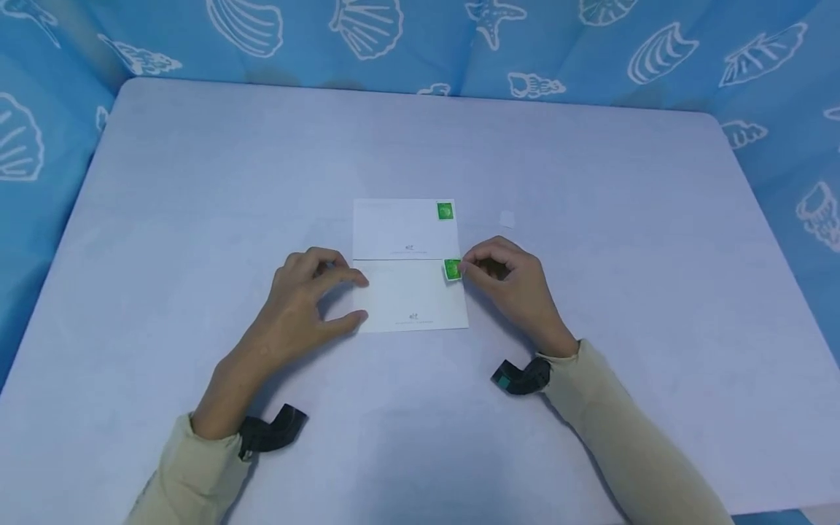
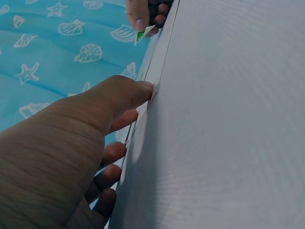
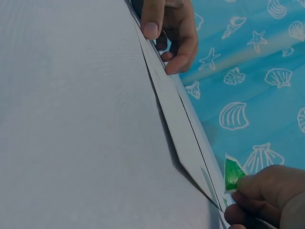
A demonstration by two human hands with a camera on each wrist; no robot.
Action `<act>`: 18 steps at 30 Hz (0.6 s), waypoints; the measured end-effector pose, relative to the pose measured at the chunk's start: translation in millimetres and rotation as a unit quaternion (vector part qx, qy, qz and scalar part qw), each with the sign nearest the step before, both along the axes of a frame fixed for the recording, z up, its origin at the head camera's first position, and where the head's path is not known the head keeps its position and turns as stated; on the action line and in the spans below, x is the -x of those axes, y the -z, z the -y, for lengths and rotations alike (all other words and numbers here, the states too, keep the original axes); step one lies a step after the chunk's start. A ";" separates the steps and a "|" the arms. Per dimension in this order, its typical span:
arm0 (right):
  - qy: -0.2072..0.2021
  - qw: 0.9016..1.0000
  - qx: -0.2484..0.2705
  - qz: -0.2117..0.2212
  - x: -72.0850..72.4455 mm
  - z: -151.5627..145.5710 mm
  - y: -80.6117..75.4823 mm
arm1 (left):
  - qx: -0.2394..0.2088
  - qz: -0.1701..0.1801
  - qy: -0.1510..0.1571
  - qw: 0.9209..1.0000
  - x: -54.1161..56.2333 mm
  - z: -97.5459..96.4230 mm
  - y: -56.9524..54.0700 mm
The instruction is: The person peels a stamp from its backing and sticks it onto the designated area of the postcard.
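Note:
Two white envelopes lie one behind the other in the head view. The far envelope (image 1: 400, 227) carries a green stamp (image 1: 445, 211) at its upper right corner. At the left edge of the near envelope (image 1: 407, 295), my left hand (image 1: 305, 299) touches with thumb and forefinger spread apart. My right hand (image 1: 515, 281) pinches a second green stamp (image 1: 453, 269) between thumb and forefinger. This stamp overlaps the near envelope's upper right corner in the head view, while the right wrist view shows the held stamp (image 3: 233, 174) tilted up over that corner.
A small pale paper square (image 1: 507, 219) lies to the right of the far envelope. White cloth covers the table (image 1: 590, 182). Behind it hangs a blue curtain (image 1: 446, 44) with white shell and starfish prints. Each wrist wears a black camera.

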State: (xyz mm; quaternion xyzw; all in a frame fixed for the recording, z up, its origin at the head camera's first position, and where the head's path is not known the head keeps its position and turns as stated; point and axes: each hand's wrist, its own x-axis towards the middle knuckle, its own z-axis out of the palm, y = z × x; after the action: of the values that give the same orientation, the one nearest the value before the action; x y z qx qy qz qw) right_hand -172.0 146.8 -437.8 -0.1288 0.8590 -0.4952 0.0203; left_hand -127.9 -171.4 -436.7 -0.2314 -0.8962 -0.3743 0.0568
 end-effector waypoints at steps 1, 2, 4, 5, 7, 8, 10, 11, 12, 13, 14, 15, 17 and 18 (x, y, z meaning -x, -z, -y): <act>0.003 1.000 -0.007 -0.005 -0.5 0.2 0.3 | 0.002 0.002 0.000 1.000 0.4 -0.4 -0.3; 0.005 1.000 -0.011 -0.009 -0.7 0.3 0.5 | 0.004 0.003 0.000 1.000 0.6 -0.7 -0.6; 0.007 1.000 -0.015 -0.013 -0.5 0.4 0.7 | 0.007 0.007 -0.002 1.000 0.8 -1.0 -0.9; 0.007 1.000 -0.014 -0.013 -0.5 0.4 0.6 | 0.007 0.009 -0.003 1.000 0.7 -1.0 -1.1; 0.005 1.000 -0.011 -0.011 -0.4 0.2 0.1 | 0.007 0.012 -0.004 1.000 0.3 -1.3 -1.0; 0.003 1.000 -0.008 -0.009 -0.2 0.0 0.0 | 0.006 0.013 -0.005 1.000 0.2 -1.5 -0.9; 0.001 1.000 -0.005 -0.007 -0.3 -0.3 -0.1 | 0.005 0.015 -0.005 1.000 -0.2 -1.8 -0.8; 0.000 1.000 -0.005 -0.007 -0.1 -0.3 0.2 | 0.005 0.015 -0.004 1.000 -0.3 -1.9 -0.8; 0.000 1.000 -0.005 -0.008 0.1 -0.3 0.6 | 0.005 0.015 -0.004 1.000 -0.3 -1.9 -0.8; -0.001 1.000 -0.007 -0.010 0.1 -0.1 0.8 | 0.005 0.014 -0.004 1.000 -0.3 -1.9 -0.9; -0.001 1.000 -0.007 -0.011 0.3 0.0 1.4 | 0.006 0.014 -0.003 1.000 -0.3 -1.8 -1.0; -0.001 1.000 -0.008 -0.013 0.2 0.3 1.6 | 0.005 0.014 -0.002 1.000 -0.2 -1.8 -1.0; 0.000 1.000 -0.013 -0.018 -0.1 1.0 1.7 | 0.006 0.014 -0.001 1.000 0.1 -1.7 -1.2; 0.001 1.000 -0.016 -0.020 -0.5 1.2 1.6 | 0.006 0.014 0.000 1.000 0.3 -1.6 -1.3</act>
State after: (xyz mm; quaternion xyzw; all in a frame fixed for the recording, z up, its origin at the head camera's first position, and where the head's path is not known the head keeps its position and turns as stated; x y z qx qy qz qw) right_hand -171.5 145.6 -439.4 -0.1376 0.8673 -0.4783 0.0045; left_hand -128.2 -169.8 -435.4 -0.2267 -0.8989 -0.3724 0.0432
